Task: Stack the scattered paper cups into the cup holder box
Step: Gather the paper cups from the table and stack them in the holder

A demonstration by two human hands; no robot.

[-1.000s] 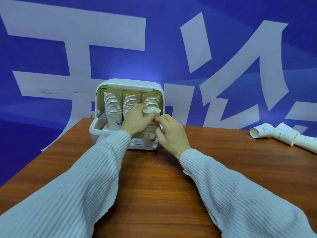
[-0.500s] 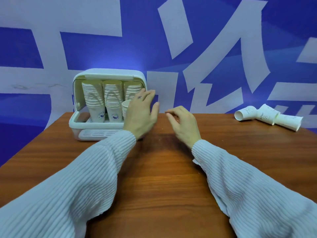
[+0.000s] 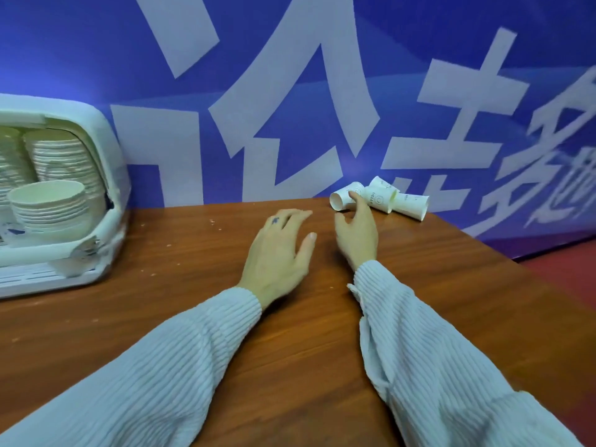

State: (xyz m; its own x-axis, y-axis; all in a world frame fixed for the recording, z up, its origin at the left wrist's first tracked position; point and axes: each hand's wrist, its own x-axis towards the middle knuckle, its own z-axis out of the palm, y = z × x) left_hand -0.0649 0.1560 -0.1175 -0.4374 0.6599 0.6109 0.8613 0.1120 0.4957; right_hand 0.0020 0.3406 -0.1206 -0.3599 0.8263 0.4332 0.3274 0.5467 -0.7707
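Right hand (image 3: 356, 235): open, fingers curled loosely, holds nothing; fingertips reach the nearest lying cup.
Left hand (image 3: 277, 253): flat and spread, empty, just beside the right hand, over the table (image 3: 290, 366).
Paper cups (image 3: 380, 200): three on their sides, directly beyond the right hand, by the blue wall (image 3: 290, 75).
Cup holder box (image 3: 106, 175): well to the left of the left hand, open, with stacked cups (image 3: 51, 201) inside.
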